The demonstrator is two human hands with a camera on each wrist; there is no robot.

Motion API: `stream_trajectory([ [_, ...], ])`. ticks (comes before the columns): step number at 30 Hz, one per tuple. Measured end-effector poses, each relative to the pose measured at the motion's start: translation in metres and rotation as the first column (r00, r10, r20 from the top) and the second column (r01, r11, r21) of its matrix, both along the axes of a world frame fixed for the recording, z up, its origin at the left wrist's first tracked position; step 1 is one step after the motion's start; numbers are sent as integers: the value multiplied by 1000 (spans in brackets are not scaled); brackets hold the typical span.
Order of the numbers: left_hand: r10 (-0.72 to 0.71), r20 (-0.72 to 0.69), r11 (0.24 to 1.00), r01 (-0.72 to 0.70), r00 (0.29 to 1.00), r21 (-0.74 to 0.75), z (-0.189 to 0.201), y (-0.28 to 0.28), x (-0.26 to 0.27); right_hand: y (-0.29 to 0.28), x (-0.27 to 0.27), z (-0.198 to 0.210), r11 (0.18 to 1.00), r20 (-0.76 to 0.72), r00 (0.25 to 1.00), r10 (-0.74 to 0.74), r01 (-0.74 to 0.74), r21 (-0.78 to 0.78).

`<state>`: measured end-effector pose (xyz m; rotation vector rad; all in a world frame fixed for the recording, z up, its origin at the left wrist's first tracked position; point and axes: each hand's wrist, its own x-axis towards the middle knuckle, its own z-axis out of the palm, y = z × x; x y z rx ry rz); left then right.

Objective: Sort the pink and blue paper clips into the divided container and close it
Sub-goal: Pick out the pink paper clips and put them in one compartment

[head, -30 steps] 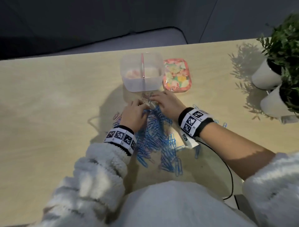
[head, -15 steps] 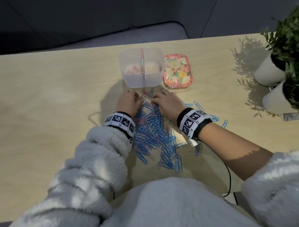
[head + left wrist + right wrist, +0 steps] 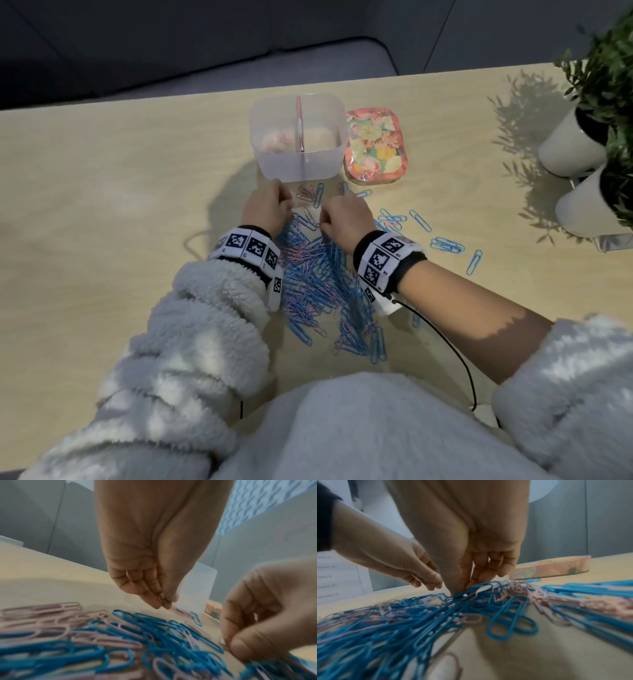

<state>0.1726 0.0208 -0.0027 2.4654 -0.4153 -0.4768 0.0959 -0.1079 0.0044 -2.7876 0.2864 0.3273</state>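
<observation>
A clear divided container [image 3: 274, 164] stands open at the far middle of the table, with a few pink clips [image 3: 278, 144] in its left compartment. Its floral lid [image 3: 375, 144] lies right of it. A mixed pile of pink and blue paper clips [image 3: 317, 274] spreads between my wrists. My left hand [image 3: 269, 209] hovers at the pile's far end, just before the container; its fingertips [image 3: 163, 601] pinch what looks like a pink clip. My right hand [image 3: 346, 219] digs its thumb and fingers [image 3: 462, 588] into the pile and pinches blue clips [image 3: 481, 586].
Loose blue clips [image 3: 445, 245] lie scattered right of my right wrist. Two white pots with green plants [image 3: 575, 147] stand at the table's right edge. A black cable [image 3: 452, 349] runs from my right wrist toward my body.
My hands have drawn apart at the pile's far end. The left hand has moved closer to the container. Loose blue clips now show to the right of my right wrist.
</observation>
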Motion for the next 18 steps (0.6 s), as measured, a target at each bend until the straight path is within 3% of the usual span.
stream_trajectory([
  [3, -32, -96, 998, 27, 995, -61, 3, -5, 9, -2, -5, -2, 999, -44, 998, 33, -34, -22],
  [6, -161, -146, 986, 154, 976, -56, 2, -14, 6, -6, -8, -1, 996, -53, 995, 81, -83, -45],
  [9, -321, -57, 946, 323, 945, 25, -4, -16, 2, -11, -12, -1, 998, -40, 998, 42, -40, 47],
  [12, -420, 51, 901, 409, 906, 145, -4, -15, 2, -18, -12, -3, 960, -55, 996, -68, 80, 269],
  [15, -461, 103, 876, 434, 881, 210, -4, -12, 1, -26, -4, 5, 761, -45, 942, -334, 297, 577],
  [18, -454, 109, 877, 421, 884, 231, -6, -8, -2, -26, 12, 17, 368, -264, 797, -543, 508, 779],
])
